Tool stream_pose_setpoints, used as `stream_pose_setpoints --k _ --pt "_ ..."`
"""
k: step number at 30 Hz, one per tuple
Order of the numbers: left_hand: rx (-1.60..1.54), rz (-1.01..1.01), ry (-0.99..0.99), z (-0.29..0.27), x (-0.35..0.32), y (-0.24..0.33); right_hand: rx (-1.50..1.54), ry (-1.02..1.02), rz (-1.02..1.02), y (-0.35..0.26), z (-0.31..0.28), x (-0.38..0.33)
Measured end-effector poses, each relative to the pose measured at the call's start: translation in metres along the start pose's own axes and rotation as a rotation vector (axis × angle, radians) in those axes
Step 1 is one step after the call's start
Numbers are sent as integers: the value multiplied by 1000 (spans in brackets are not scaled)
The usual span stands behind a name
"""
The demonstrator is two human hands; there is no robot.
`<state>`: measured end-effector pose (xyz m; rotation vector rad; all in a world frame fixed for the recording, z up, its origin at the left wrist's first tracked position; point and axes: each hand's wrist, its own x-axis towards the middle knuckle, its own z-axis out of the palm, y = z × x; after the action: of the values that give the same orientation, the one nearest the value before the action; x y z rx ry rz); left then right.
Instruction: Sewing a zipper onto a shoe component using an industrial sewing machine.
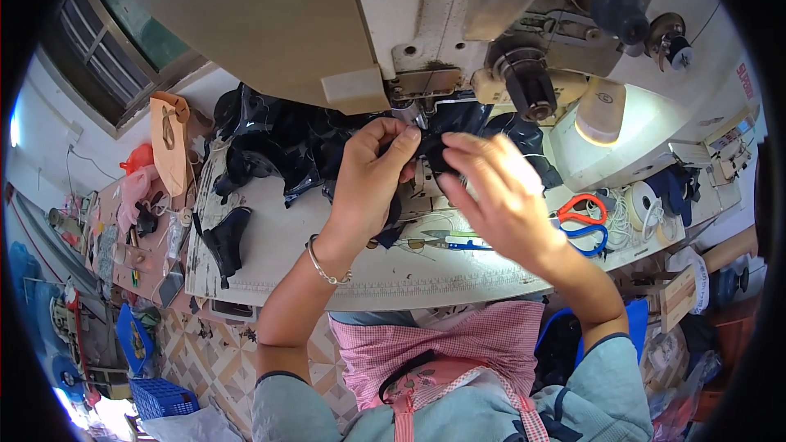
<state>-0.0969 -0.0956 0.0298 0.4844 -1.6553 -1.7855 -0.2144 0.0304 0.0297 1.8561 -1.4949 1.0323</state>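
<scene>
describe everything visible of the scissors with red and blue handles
The scissors show two large, plastic-looking finger loops: an orange-red one and, closer to the worktable's front edge, a blue one. They lie on the pale worktable, loops toward the right, beside tangled white thread. The right hand blocks part of the view, so whether the blades are open cannot be told.

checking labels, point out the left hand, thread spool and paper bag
Left hand (368, 172): head view, thumb side
Thread spool (639, 196): head view, white body
Paper bag (169, 164): head view, brown side panel
</scene>
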Motion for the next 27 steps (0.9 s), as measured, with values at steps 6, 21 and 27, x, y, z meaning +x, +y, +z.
stream_pose_setpoints --k 6,21,27 --pt "-77 -97 -79 -7 9 9 -222 -108 -132 37 -8 7" --pt "-115 -120 -100 -6 16 11 23 -107 -81 33 -3 6" --pt "-160 -143 -82 -10 18 6 38 -73 -103 39 1 7"
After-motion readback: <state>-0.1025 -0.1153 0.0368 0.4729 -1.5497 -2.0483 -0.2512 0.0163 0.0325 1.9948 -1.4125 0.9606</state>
